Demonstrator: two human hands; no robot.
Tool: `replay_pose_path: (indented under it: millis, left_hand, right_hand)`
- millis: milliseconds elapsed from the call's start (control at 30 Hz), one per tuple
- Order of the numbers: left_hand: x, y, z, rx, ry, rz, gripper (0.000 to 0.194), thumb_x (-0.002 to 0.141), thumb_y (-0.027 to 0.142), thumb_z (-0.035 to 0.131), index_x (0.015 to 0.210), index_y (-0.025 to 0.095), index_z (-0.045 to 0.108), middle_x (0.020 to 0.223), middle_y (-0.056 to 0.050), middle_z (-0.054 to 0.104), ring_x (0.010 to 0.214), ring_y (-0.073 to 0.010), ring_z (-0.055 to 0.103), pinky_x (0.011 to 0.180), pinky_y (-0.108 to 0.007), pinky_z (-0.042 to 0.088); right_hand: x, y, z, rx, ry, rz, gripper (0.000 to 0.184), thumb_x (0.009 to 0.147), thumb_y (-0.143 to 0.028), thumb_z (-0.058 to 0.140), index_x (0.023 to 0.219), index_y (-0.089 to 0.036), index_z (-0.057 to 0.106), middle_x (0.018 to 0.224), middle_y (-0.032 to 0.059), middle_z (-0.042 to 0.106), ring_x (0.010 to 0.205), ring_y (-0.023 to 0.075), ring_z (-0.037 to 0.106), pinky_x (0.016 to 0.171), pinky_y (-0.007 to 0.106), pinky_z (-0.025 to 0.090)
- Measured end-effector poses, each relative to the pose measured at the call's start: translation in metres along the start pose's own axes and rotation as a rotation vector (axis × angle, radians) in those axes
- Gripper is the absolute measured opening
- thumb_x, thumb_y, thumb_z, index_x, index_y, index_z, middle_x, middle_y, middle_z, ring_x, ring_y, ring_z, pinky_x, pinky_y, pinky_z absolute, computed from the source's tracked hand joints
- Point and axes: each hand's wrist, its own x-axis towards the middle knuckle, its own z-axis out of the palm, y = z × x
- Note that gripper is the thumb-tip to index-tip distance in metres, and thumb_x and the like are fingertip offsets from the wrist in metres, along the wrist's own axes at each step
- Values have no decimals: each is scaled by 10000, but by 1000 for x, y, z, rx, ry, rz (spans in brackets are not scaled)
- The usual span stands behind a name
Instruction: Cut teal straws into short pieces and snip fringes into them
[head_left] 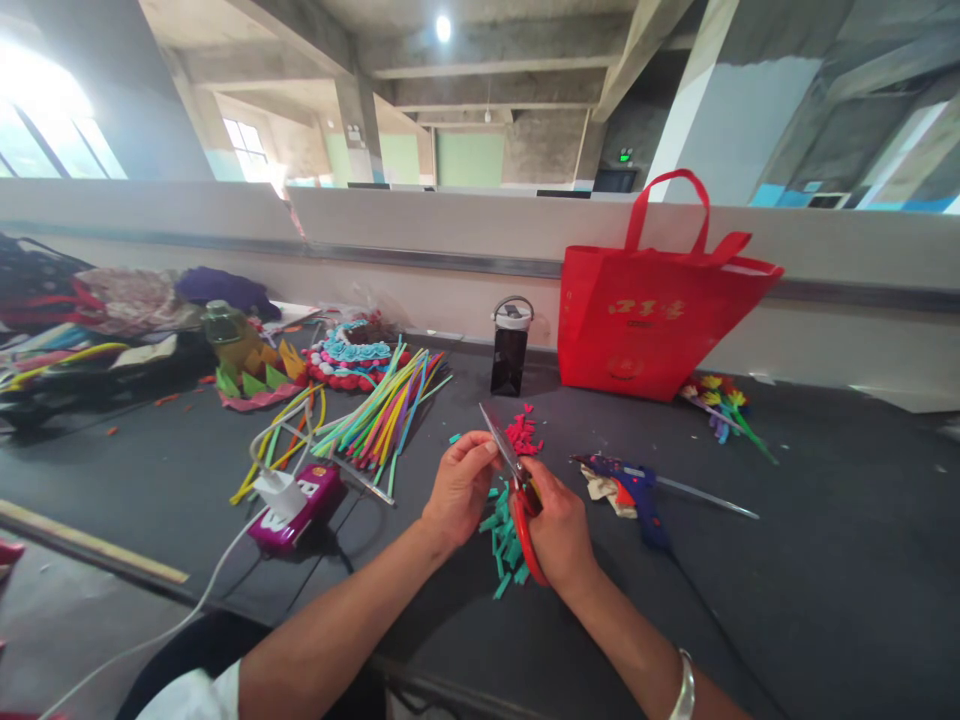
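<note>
My right hand (pixel 562 530) is closed round the red handles of a pair of scissors (pixel 525 530), whose blades point up and away from me. At the blades, my left hand (pixel 461 488) is closed in a pinch; what sits between thumb and finger is too small to make out. Below the hands lies a pile of short teal cut pieces (pixel 504 540) on the dark table (pixel 840 560). Just beyond the blades is a smaller heap of red cut pieces (pixel 525 432).
Left of my hands lie a bundle of coloured fuzzy sticks (pixel 390 415) and a purple power strip (pixel 300 510) with a white plug. A blue glue gun (pixel 637 490) rests at right. Behind stand a dark bottle (pixel 510 355) and a red bag (pixel 645 325).
</note>
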Motion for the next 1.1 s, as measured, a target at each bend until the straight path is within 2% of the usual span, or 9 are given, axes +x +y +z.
replay_pose_path:
  millis: [133,267,400,567,767,867,1033,1100]
  left_hand:
    - [2,-1,-2,-3,-13,19,142,690,264,737,719,165,640,617,34,548,604,-84,483,658,-223,393]
    - [4,-3,-6,81,12,63,126,719,264,708,715,168,627,609,37,530,618,-93,475,677,-231,394]
    - [1,-5,-6,342,43,134,106,718,255,700,736,169,641,684,26,580,644,-94,479,657,-219,385]
    - [-6,-5,-2,758,-9,279,46,721,202,646,685,172,644,653,15,606,639,-116,509,644,-230,398]
    - [-6,-10,-1,981,-63,397,61,702,167,615,647,178,639,596,14,604,594,-120,526,635,-242,400]
    - [-5,-11,-1,944,-100,336,56,702,178,610,659,168,644,605,13,598,604,-118,520,641,-241,401]
    - [-2,-6,-5,586,-163,7,112,728,262,649,739,151,661,667,8,594,624,-101,494,623,-223,381]
    - [0,-4,-8,483,-192,-75,122,710,266,683,745,150,664,665,10,593,613,-91,483,617,-217,367]
  right_hand:
    - [2,-1,-1,24,54,12,312,850,-247,519,1150,-202,594,901,55,722,753,197,690,712,314,549]
    - [7,-3,-4,62,103,85,292,880,-336,535,1121,-183,594,845,50,712,699,187,672,671,298,531]
    - [10,-4,-8,172,148,144,321,870,-392,571,1114,-183,589,918,61,712,756,187,675,733,317,536]
    - [12,-5,-13,280,155,185,393,842,-387,619,1181,-193,572,936,58,688,764,181,661,744,322,537]
    - [15,1,-11,304,165,203,371,824,-317,611,1174,-200,572,879,32,678,758,173,654,748,316,530]
    - [15,4,-9,334,162,208,360,825,-292,592,1172,-197,565,934,44,679,780,169,653,749,306,529]
    - [16,0,-13,325,142,183,332,838,-290,577,1157,-194,569,875,18,660,721,148,635,724,286,523]
    - [16,-1,-15,314,131,160,318,838,-280,575,1145,-196,575,851,9,656,707,143,633,716,279,523]
